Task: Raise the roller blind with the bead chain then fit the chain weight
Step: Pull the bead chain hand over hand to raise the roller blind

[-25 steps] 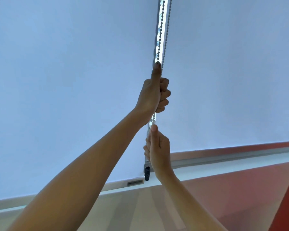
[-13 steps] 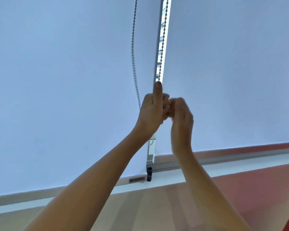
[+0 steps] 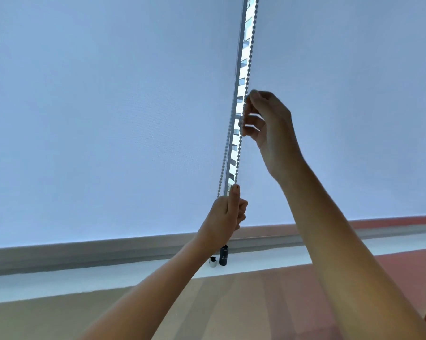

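The right hand (image 3: 268, 126) pinches the bead chain (image 3: 247, 77) up high w/ fingertips closed on it, in the bright gap between two pale blue roller blinds (image 3: 108, 119). The left hand (image 3: 225, 219) sits lower, fist closed round the same strand, thumb pointing up. The black chain weight (image 3: 223, 255) stands on the white sill (image 3: 84, 278) just below, beside a small silver cap (image 3: 213, 262); its small print is too tiny to read.

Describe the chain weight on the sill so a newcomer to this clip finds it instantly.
Follow the bright gap between the two blinds down to the white sill. Just below the left hand stands the chain weight, a small dark upright cylinder. Its neighbour on the left, a silvery cap, is shorter and pale.
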Demonstrator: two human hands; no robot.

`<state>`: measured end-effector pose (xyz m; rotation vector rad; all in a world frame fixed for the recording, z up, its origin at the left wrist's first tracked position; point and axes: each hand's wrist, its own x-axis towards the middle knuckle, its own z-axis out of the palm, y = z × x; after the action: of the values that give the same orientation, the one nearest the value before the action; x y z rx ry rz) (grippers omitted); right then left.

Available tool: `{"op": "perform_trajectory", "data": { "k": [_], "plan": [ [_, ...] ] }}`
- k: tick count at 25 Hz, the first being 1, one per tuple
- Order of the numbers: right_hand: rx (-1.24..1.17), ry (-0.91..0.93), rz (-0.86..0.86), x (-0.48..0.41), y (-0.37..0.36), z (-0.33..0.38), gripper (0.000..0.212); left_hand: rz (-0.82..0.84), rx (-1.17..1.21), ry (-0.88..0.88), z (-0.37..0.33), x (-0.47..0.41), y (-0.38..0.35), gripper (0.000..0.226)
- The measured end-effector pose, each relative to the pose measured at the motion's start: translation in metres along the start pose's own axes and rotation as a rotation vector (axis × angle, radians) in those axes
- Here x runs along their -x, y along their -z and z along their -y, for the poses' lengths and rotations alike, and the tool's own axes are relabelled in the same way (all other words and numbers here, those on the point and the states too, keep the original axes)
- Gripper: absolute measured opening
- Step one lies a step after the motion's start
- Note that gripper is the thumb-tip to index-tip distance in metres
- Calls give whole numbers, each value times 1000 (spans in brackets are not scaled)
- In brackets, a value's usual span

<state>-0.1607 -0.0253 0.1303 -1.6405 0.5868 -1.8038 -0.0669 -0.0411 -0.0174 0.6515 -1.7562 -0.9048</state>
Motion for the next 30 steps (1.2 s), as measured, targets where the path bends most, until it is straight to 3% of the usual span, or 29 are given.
{"op": "perform_trajectory", "data": {
  "k": [5, 11, 15, 21, 26, 30],
  "plan": [
    [-248, -186, 141, -30, -15, 37, 31, 44, 42, 2, -4, 2, 5, 49],
    [-174, 47, -44, -19, -23, 30, 41, 103, 128, 92, -4, -7, 10, 53],
    [-153, 213, -177, -12, -23, 29, 40, 166, 374, 176, -14, -24, 16, 64],
    [123, 210, -322, 28, -24, -24, 39, 104, 496, 72, -59, -58, 34, 77],
    [548, 410, -454, 78, -19, -64, 29, 279, 570, 85, -105, -72, 45, 94],
    [637, 346, -389, 124, -18, -99, 20, 375, 601, 151, -137, -79, 42, 85]
  ]
}}
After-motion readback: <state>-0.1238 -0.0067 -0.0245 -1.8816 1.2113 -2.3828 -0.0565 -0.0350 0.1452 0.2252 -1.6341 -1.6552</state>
